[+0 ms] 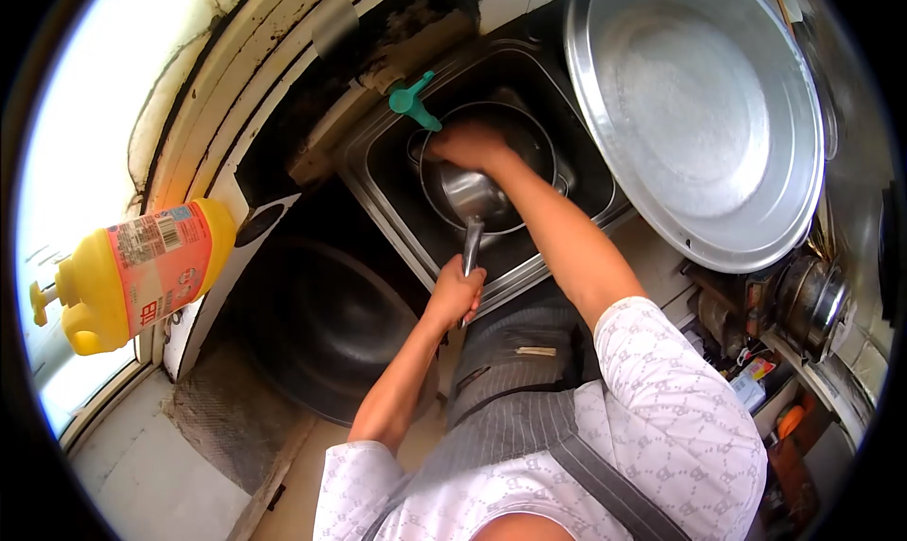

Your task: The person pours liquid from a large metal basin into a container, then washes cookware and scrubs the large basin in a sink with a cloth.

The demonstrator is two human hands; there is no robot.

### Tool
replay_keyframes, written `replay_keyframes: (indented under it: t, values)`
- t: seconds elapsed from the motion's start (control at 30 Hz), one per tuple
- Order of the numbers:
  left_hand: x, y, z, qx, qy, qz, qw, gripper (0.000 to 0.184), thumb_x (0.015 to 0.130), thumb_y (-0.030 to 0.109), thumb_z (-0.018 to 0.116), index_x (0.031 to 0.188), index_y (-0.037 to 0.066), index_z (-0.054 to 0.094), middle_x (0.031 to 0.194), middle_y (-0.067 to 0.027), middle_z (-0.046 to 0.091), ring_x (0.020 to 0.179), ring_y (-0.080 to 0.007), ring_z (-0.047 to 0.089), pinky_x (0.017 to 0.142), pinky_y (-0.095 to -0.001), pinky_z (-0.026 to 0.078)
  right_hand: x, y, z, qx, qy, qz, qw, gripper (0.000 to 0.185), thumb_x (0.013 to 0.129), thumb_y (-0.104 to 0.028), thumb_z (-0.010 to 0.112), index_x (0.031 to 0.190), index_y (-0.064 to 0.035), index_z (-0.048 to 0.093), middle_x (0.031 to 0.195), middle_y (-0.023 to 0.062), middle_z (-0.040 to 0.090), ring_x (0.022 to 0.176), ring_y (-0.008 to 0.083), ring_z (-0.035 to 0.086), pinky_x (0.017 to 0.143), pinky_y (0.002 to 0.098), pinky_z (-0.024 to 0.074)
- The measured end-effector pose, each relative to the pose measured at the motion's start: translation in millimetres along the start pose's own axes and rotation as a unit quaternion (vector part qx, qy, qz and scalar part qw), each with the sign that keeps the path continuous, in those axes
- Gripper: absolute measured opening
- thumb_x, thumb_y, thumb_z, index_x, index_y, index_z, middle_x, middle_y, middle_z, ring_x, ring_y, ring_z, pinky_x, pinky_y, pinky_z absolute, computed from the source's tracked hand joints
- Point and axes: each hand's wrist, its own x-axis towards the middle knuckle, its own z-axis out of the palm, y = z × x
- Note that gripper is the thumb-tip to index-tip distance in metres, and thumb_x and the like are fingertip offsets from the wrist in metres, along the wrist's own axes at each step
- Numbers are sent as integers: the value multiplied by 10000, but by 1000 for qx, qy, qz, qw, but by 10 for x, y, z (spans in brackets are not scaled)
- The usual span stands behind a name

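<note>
My left hand [454,292] is wrapped around the handle of a metal dipper [470,193], whose shiny bowl sits over a round metal pot [539,144]. The pot stands in the sink [408,227]. Past the dipper's bowl, my right hand [465,146] reaches over the pot; motion smears its fingers, so their grip cannot be made out. Close to that hand is a green plastic tap [413,103], its spout pointing at the pot. The inside of the pot is partly hidden by the right hand and the dipper.
A large aluminium basin [694,116] leans over the right of the sink. A big dark tub [326,328] stands to the left below it. On the window ledge is a yellow detergent bottle [156,267] with a pump. Metal pots [811,305] sit at far right.
</note>
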Motion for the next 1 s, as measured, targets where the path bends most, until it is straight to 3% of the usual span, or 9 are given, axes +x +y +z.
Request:
replay_keyframes:
  t: [0.13,0.33,0.47,0.53,0.57,0.67,0.73,0.9,1.0]
  values:
    - [-179,-177,-118,101,-7,32,994,147,915,106,546,884,52,413,551,-17,431,363,-101,393,309,-265,306,193,585,-9,212,-42,-11,976,352,875,-376,606,1117,-138,699,1121,82,674,981,219,644,864,318,500]
    - [-236,-157,-263,143,-45,49,987,155,930,137,556,915,52,428,545,-18,443,364,-103,403,322,-273,300,-55,1098,-28,555,-93,204,801,389,901,-434,609,1089,-100,674,1014,66,696,864,176,667,792,364,555]
    - [-136,-177,-142,-35,-115,9,993,149,946,146,556,938,81,423,562,1,410,376,-81,373,319,-247,268,-312,1258,16,635,-86,244,728,423,903,-463,594,1118,-105,661,1097,94,682,951,221,652,837,403,542]
    - [-62,-165,-8,-106,-124,-19,986,147,952,152,555,943,91,421,565,7,394,379,-76,358,317,-238,254,-361,1358,218,752,-37,154,640,415,930,-458,556,1105,-94,650,1025,103,697,907,244,669,814,443,562]
    - [2,-138,59,-162,-120,-28,979,147,957,161,552,942,98,419,570,11,385,383,-74,351,318,-232,247,-366,1354,359,758,41,157,632,479,950,-461,525,1218,-73,609,1170,112,651,1050,242,627,899,405,520]
    - [280,-88,227,-232,-113,-43,965,133,961,153,535,922,114,414,571,17,370,396,-72,346,317,-235,235,-335,1325,922,691,259,143,660,580,959,-484,503,1367,-72,502,1342,116,548,1196,252,538,979,368,448]
    - [489,-103,290,-241,-87,-51,965,117,943,103,522,903,118,413,572,13,379,405,-75,356,320,-241,246,-537,1006,909,643,268,149,702,678,963,-508,486,1480,-93,346,1464,109,426,1305,247,431,1041,356,366]
    - [685,-64,309,-202,-63,-66,975,169,921,68,486,760,89,436,578,24,395,414,-70,378,331,-234,266,-814,311,954,369,270,178,871,724,970,-504,417,1536,-188,96,1450,467,24,1324,647,149,1120,528,242]
    - [508,132,316,-291,-82,-63,951,162,932,60,473,777,91,443,573,47,396,416,-33,379,319,-217,254,-909,129,739,233,227,165,931,687,962,-482,449,1529,-242,146,1459,449,45,1323,645,156,1103,595,228]
